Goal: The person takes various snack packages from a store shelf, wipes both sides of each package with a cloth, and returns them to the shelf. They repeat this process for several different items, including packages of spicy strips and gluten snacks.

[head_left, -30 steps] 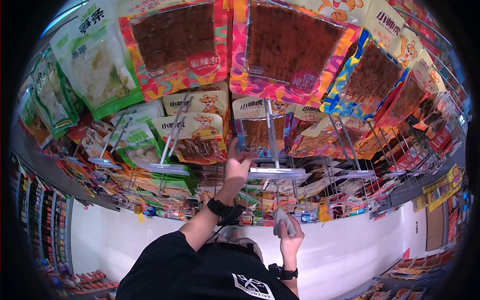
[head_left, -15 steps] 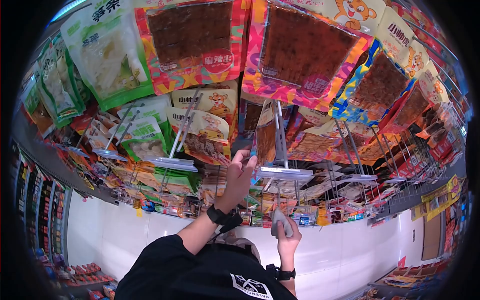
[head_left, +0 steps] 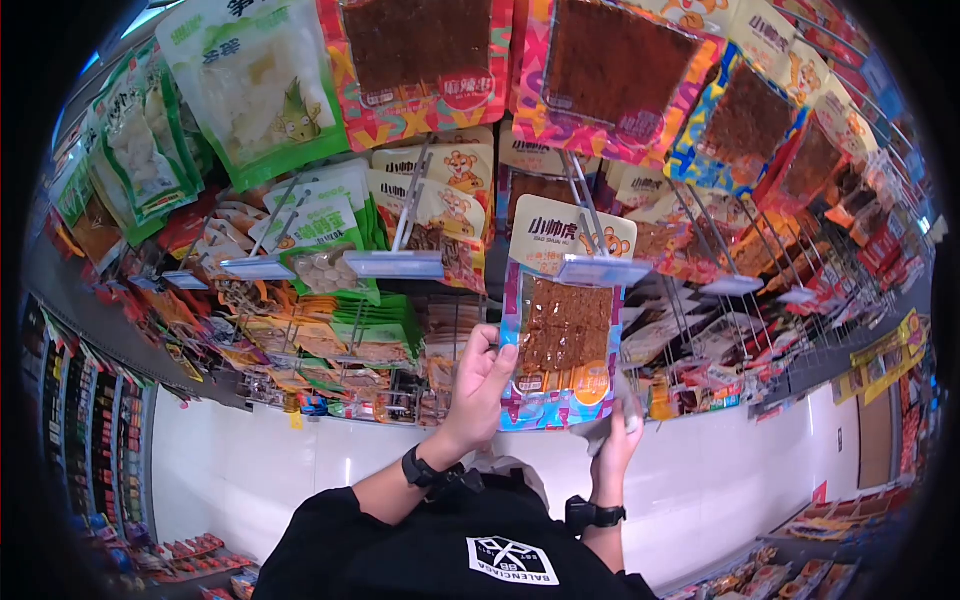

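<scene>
My left hand (head_left: 480, 385), with a black watch at the wrist, grips the left edge of a snack packet (head_left: 562, 330) with a cream tiger header and brown strips behind a clear window. The packet hangs at the front end of a metal peg hook (head_left: 580, 185), just behind its blue price-tag holder (head_left: 603, 270). My right hand (head_left: 615, 455) is lower right, partly hidden behind the packet's bottom corner. It holds a grey cloth (head_left: 603, 432).
Rows of peg hooks with hanging snack packets fill the rack: green packets (head_left: 255, 90) at left, large red-framed packets (head_left: 420, 50) on top, orange and blue ones (head_left: 745, 120) at right. White floor (head_left: 250, 470) shows below, with low shelves (head_left: 90, 420) at far left.
My left hand has drawn the tiger packet forward along the peg to its front end and turned it face-on. My right hand with the cloth has shifted right, behind the packet.
</scene>
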{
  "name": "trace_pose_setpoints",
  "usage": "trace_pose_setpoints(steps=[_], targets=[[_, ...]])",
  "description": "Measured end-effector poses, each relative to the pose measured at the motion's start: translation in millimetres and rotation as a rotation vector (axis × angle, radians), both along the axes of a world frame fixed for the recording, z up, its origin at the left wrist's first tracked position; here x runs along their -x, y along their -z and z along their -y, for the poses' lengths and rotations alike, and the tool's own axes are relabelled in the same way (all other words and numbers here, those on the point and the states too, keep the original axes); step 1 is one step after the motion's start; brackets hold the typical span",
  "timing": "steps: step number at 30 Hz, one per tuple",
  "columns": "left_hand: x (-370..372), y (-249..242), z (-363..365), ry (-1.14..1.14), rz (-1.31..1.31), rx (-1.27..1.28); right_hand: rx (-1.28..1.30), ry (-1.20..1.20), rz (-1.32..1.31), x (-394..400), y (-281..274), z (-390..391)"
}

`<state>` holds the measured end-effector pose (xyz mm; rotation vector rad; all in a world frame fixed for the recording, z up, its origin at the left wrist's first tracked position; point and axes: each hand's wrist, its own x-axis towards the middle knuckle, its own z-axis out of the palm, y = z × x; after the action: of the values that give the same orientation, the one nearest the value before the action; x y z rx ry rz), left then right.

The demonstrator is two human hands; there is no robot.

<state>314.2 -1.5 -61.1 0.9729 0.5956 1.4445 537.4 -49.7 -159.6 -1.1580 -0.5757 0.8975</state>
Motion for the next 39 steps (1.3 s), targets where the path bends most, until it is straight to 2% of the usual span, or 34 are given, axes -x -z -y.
trace_pose_setpoints(steps=[3, 4, 7, 8, 10, 14, 17, 21, 23, 24, 26, 27, 28, 30, 32, 34, 36, 37, 38, 39], targets=[[17, 10, 33, 0.061, -0.017, 0.027, -0.089, -0.159, -0.276, 2, -17, 18], [22, 15, 42, 0.075, -0.044, 0.018, -0.081, -0.145, -0.278, 9, -29, 26], [29, 22, 73, 0.114, -0.007, 0.07, -0.135, -0.34, -0.586, 33, -53, 52], [35, 31, 84, 0.16, -0.032, 0.075, -0.124, -0.332, -0.587, 40, -57, 62], [45, 44, 104, 0.193, -0.029, 0.085, -0.094, -0.423, -0.359, 53, -63, 79], [57, 50, 138, 0.222, 0.147, 0.187, -0.057, -0.457, -0.205, 57, -59, 116], [63, 68, 162, 0.283, -0.002, 0.305, 0.043, -0.494, -0.077, 57, -44, 146], [57, 81, 190, 0.335, 0.034, 0.388, 0.125, -0.433, 0.001, 57, -38, 181], [52, 85, 202, 0.31, 0.024, 0.38, 0.15, -0.248, -0.164, 50, -34, 189], [49, 86, 205, 0.282, 0.002, 0.369, 0.144, -0.253, -0.16, 47, -36, 190], [43, 89, 213, 0.234, -0.007, 0.363, 0.071, 0.047, 0.059, 44, -40, 192], [40, 91, 216, 0.193, -0.015, 0.363, 0.114, 0.085, 0.189, 46, -43, 194], [36, 91, 218, 0.191, -0.02, 0.356, 0.107, 0.085, 0.184, 48, -45, 193], [26, 93, 223, 0.209, -0.086, 0.291, -0.166, -0.017, 1.028, 52, -50, 192], [12, 100, 227, 0.235, -0.016, 0.287, -0.226, -0.263, 1.394, 62, -62, 193], [-3, 107, 227, 0.258, 0.055, 0.276, -0.256, -0.424, 1.434, 72, -63, 199], [-17, 113, 225, 0.012, 0.188, 0.321, -0.305, -0.463, 1.386, 61, -56, 207], [-17, 120, 223, 0.017, 0.227, 0.33, -0.37, -0.585, 1.39, 51, -57, 211], [-23, 101, 224, 0.014, 0.223, 0.321, -0.43, -0.706, 1.388, 42, -58, 216], [-28, 81, 226, -0.042, 0.264, 0.365, -0.454, -0.719, 1.372, 33, -59, 223]])
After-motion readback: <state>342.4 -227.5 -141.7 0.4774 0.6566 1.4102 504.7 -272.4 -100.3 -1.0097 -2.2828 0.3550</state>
